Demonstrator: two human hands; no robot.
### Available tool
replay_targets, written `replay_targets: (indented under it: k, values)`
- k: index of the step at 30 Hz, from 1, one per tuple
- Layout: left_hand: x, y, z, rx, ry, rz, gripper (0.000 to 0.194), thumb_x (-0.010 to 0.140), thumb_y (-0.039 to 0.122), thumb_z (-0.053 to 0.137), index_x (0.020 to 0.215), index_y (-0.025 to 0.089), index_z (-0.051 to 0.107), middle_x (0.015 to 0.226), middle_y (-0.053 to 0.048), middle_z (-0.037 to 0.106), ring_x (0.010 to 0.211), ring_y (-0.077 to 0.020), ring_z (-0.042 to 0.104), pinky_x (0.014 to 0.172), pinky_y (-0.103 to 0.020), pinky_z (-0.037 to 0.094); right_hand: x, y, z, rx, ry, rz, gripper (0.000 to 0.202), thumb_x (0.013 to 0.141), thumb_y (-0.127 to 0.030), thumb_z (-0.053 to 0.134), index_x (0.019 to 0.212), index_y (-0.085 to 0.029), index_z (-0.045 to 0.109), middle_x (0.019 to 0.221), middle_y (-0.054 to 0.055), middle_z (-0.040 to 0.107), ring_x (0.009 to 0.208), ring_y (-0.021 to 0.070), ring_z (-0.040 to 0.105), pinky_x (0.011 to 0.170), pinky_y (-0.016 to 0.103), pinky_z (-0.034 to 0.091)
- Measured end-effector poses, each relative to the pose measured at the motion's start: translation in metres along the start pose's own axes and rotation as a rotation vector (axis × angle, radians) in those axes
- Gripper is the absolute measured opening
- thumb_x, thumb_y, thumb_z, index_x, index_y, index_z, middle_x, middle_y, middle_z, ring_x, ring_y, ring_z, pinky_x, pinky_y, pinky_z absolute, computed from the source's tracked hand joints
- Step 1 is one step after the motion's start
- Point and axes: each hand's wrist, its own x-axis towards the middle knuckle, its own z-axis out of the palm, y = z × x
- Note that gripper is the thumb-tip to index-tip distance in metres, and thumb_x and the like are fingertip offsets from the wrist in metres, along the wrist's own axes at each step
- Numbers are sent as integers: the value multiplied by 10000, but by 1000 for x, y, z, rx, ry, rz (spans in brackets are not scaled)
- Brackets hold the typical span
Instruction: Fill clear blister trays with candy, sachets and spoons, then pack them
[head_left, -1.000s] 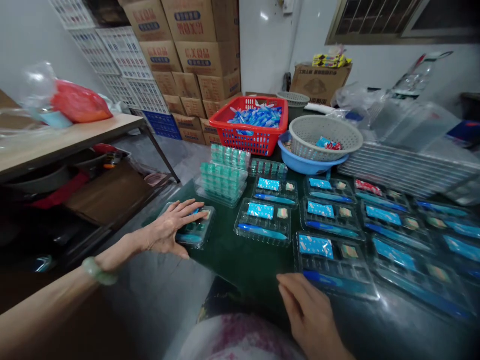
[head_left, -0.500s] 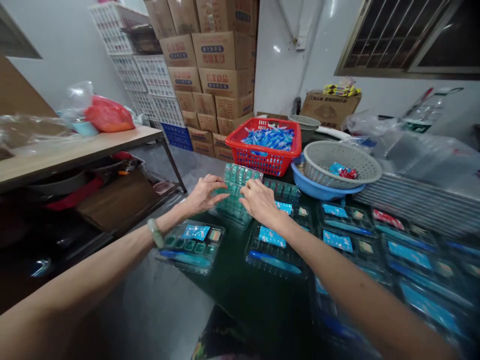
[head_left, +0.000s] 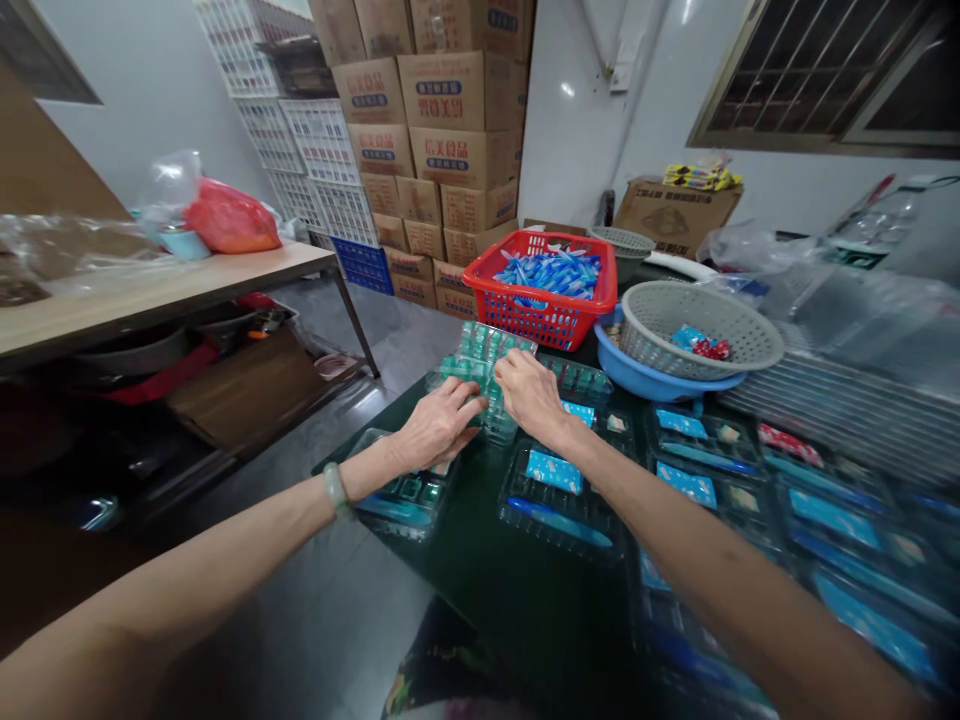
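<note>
My right hand (head_left: pixel 529 396) is closed, its fingertips pinched at the right side of a stack of clear, green-tinted plastic compartment trays (head_left: pixel 474 350). My left hand (head_left: pixel 439 428), below a jade-coloured bangle, reaches over the front left of that stack. Its fingers are bent and the thumb stands a little apart, with nothing seen between them. Under the left wrist lies a filled tray (head_left: pixel 401 512), partly hidden by the hand. Another filled tray (head_left: pixel 553 535) sits below my right forearm, holding a blue packet (head_left: pixel 553 471) and a blue pen-shaped item (head_left: pixel 559 520).
Behind the stack stands a red basket (head_left: pixel 540 325) full of blue-and-white pieces. A grey colander (head_left: pixel 697 310) rests in a blue basin (head_left: pixel 667 372) to its right. More filled trays (head_left: pixel 686 485) cover the right side. Cardboard boxes (head_left: pixel 457 155) and a side table (head_left: pixel 247 268) stand beyond.
My left hand has moved right and down, from beside the tray stack to over its front. My right hand stays at the stack, its fingers drawn closer together. The view has shifted slightly.
</note>
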Motion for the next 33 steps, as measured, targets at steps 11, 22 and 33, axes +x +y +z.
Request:
replay_targets:
  k: [11,22,33]
  values:
    - [5,-4,-13,-323,52,-202,538,761,335,593,1246,148,451,1100,-146,512,974,-277,505,807,-441,454,13,2,-63,121,411,-15,181,867,-146,414,752,-163,554,820,52,526,822,179,470,701,286,379]
    - [14,115,-30,-1981,421,-381,791,674,502,661,1342,336,272,1348,-86,411,1239,-308,375,953,-491,362,-144,-86,-52,300,488,130,151,827,-78,490,901,-159,595,853,52,553,787,150,485,714,283,441]
    - [61,100,-18,-737,-113,-92,1062,480,539,769,1383,255,289,1330,-163,406,1146,-371,407,947,-543,275,-242,-73,-46,368,363,357,256,834,-112,506,1072,-182,569,949,61,592,871,147,578,762,265,481]
